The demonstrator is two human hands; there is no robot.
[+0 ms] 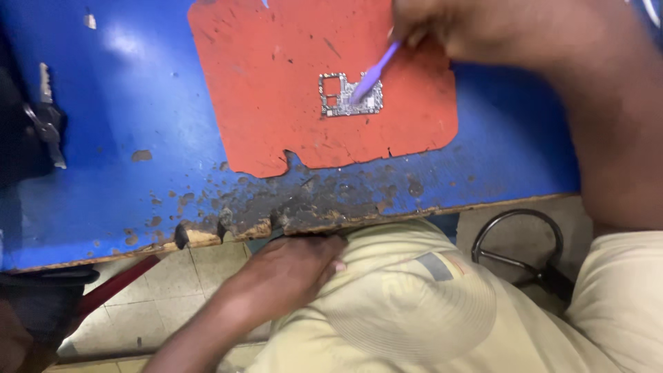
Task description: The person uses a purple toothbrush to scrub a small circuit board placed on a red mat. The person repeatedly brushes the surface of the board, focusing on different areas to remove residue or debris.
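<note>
A small circuit board [338, 97] lies near the middle of a red mat [276, 83] on a worn blue table [124, 166]. My right hand [442, 24] reaches in from the upper right and grips a purple brush [374, 72]. The brush tip rests on the board's right half. My left hand [300, 266] is below the table's chipped front edge. It rests curled against my thigh and holds nothing that I can see.
A bunch of keys [45, 114] lies at the table's left edge. Below the table are a tiled floor [179, 290], a red bar [114, 283] at the lower left and a black metal ring stand [525, 242] at the right. My beige trousers [414, 304] fill the lower middle.
</note>
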